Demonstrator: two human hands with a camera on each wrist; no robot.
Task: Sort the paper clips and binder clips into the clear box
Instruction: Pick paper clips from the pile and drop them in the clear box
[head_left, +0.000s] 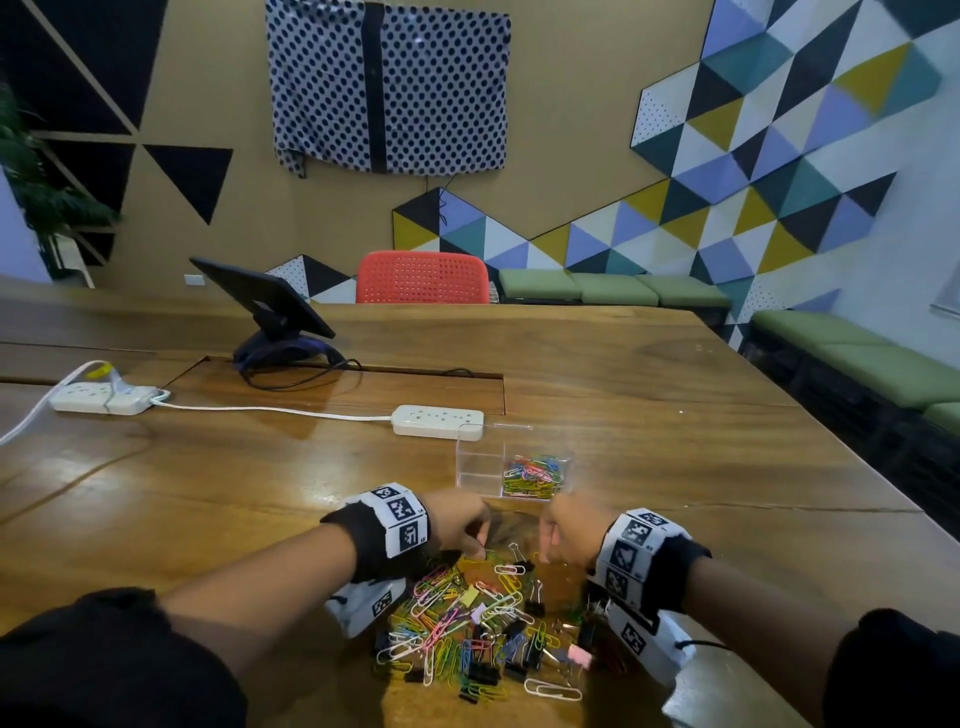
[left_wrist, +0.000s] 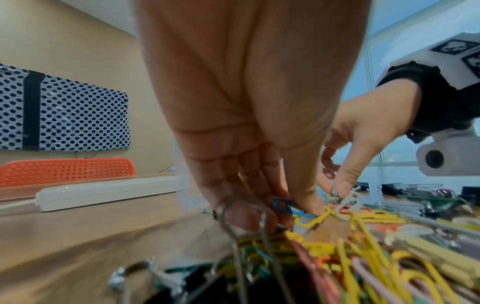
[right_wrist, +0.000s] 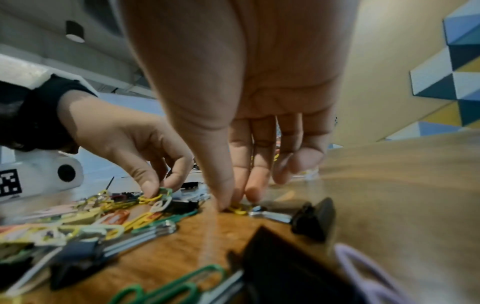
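A heap of coloured paper clips and black binder clips (head_left: 475, 629) lies on the wooden table (head_left: 675, 467) in front of me. Just behind it stands the clear box (head_left: 480, 462); its right compartment holds coloured paper clips (head_left: 532, 475), and the left compartments look empty. My left hand (head_left: 480, 553) reaches into the heap's far edge, and its thumb and fingers pinch a few paper clips (right_wrist: 161, 196). My right hand (head_left: 543, 556) is beside it, with fingertips (right_wrist: 226, 202) pinching a yellow paper clip (right_wrist: 239, 209) on the table. A black binder clip (right_wrist: 314, 218) lies just right of that.
A white power strip (head_left: 437, 422) lies directly behind the clear box, its cable running left to a second strip (head_left: 101, 399). A tablet on a stand (head_left: 270, 306) and a red chair (head_left: 422, 278) are at the far side. The table's edge runs diagonally at the right.
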